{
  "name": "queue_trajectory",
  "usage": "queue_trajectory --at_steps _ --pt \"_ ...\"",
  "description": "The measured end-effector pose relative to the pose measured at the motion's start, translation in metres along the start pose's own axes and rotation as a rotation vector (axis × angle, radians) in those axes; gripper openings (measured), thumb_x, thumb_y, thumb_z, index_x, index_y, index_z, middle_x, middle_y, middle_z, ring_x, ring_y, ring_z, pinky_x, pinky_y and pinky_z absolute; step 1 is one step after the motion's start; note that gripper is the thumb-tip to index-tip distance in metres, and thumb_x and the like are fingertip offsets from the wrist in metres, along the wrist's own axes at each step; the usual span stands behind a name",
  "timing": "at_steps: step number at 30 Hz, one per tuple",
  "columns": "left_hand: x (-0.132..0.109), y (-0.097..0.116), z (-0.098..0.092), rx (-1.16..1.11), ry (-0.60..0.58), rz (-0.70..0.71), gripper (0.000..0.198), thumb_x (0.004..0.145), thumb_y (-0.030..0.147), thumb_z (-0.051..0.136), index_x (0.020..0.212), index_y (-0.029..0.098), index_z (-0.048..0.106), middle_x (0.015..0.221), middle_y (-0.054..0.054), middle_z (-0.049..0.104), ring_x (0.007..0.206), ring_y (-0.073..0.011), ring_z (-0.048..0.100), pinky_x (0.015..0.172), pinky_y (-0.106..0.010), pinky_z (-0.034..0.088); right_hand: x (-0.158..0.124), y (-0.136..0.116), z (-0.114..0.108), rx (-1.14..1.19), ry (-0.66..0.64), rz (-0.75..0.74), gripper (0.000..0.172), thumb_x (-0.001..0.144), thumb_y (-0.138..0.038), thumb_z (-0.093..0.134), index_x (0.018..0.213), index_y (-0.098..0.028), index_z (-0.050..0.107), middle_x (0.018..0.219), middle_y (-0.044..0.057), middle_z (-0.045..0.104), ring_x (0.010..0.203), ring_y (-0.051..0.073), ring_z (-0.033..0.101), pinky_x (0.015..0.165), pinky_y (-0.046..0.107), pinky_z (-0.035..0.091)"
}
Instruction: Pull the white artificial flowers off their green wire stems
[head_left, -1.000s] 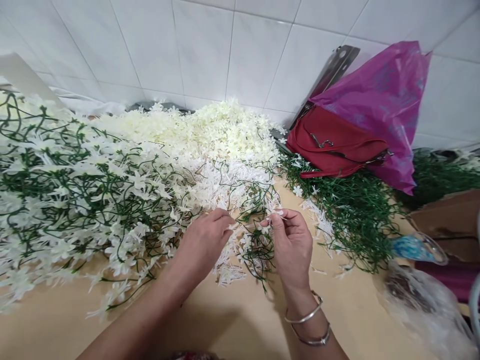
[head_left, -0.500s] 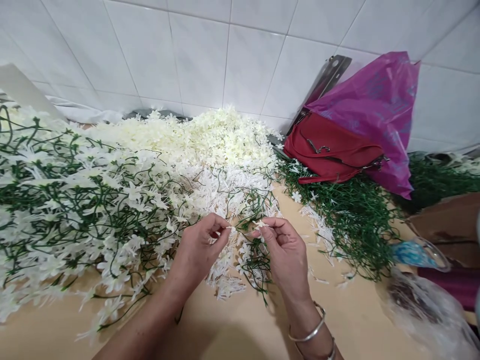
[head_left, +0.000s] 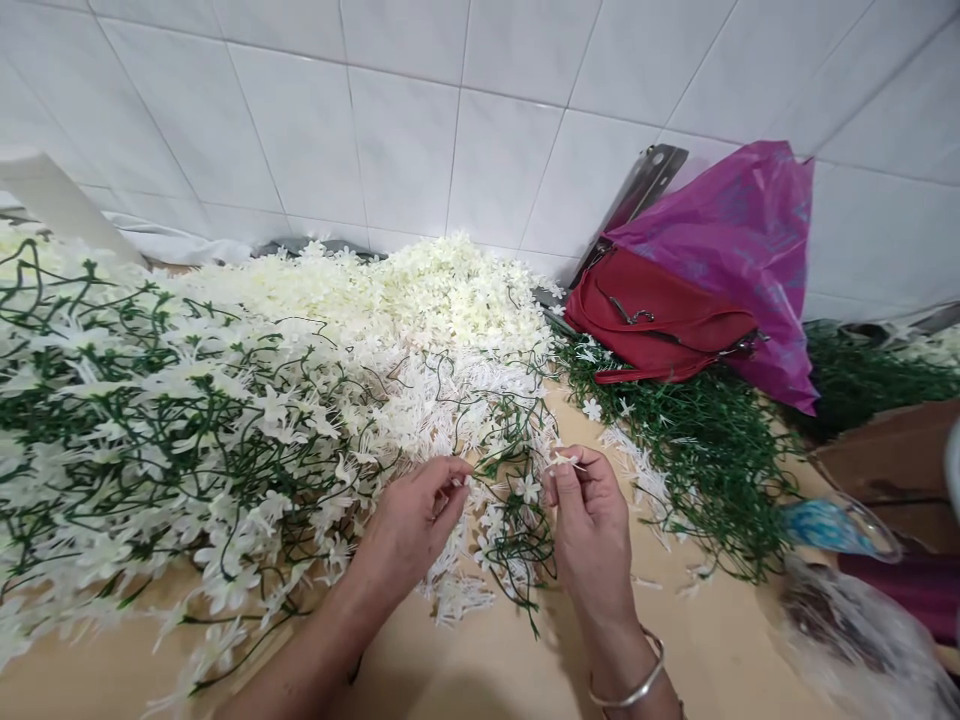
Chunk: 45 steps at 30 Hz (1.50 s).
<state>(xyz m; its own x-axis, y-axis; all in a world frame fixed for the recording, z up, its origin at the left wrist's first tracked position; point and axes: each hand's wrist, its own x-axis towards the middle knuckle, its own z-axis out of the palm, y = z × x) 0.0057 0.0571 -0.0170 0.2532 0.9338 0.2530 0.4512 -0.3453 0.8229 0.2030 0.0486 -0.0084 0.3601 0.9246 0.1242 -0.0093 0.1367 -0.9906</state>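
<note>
Near the middle of the view, my left hand (head_left: 409,525) is pinched on a thin green stem (head_left: 491,460), with a bit of white at its fingertips. To the right of it, my right hand (head_left: 592,520) pinches a small white flower (head_left: 564,461) between thumb and fingers. A gap separates the two hands. Between and beyond them lie green stems with white blossoms (head_left: 517,550) and a heap of thin white stamens (head_left: 442,400). White flowers on green stems (head_left: 187,430) are piled at the left.
Cream blossoms (head_left: 450,290) are heaped by the tiled wall (head_left: 405,130). On the right lie green stems (head_left: 705,450), a red bag (head_left: 667,320), a purple plastic bag (head_left: 742,230), a blue patterned item (head_left: 832,524), brown cardboard (head_left: 900,460) and a clear plastic bag (head_left: 862,640).
My hands have moved apart, the right one shifting right with the white flower. The whole scene sits slightly lower in the view.
</note>
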Motion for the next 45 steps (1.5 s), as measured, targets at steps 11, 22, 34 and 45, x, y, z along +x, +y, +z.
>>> queue_trajectory --at_steps 11,22,34,45 --pt "0.008 0.004 -0.003 0.023 0.228 0.073 0.019 0.098 0.019 0.059 0.116 0.02 0.067 0.12 -0.009 0.068 0.09 -0.0143 0.07 0.08 -0.027 0.061 0.005 0.004 -0.001 0.103 0.135 -0.103 0.015 0.098 -0.035 0.065 0.095 -0.025 0.055 0.074 -0.006 0.05 0.063 0.01 0.046 0.059 0.024 0.038" --pt "0.022 0.001 -0.001 0.264 0.109 0.152 0.023 0.1 0.02 0.056 0.12 0.015 0.067 0.131 -0.016 0.066 0.11 -0.0269 0.072 0.097 -0.048 0.062 0.007 0.003 -0.001 0.126 0.121 -0.039 0.019 0.091 -0.037 0.073 0.095 -0.024 0.059 0.073 -0.006 0.052 0.062 0.01 0.045 0.056 0.023 0.037" --pt "0.051 0.016 0.026 0.585 -0.066 0.186 0.017 0.103 0.02 0.056 0.116 0.018 0.068 0.119 -0.011 0.07 0.105 -0.0262 0.07 0.093 -0.041 0.057 0.008 0.006 0.0 0.094 0.103 -0.024 0.018 0.092 -0.037 0.072 0.095 -0.023 0.06 0.072 -0.006 0.05 0.062 0.01 0.043 0.055 0.022 0.036" --pt "0.059 0.01 0.016 0.34 -0.051 0.131 0.027 0.105 0.022 0.047 0.105 0.019 0.074 0.096 -0.008 0.076 0.083 -0.0223 0.071 0.077 -0.032 0.055 0.005 0.002 -0.002 0.066 0.064 0.016 0.02 0.094 -0.039 0.071 0.097 -0.024 0.06 0.073 -0.006 0.049 0.064 0.012 0.042 0.057 0.023 0.035"
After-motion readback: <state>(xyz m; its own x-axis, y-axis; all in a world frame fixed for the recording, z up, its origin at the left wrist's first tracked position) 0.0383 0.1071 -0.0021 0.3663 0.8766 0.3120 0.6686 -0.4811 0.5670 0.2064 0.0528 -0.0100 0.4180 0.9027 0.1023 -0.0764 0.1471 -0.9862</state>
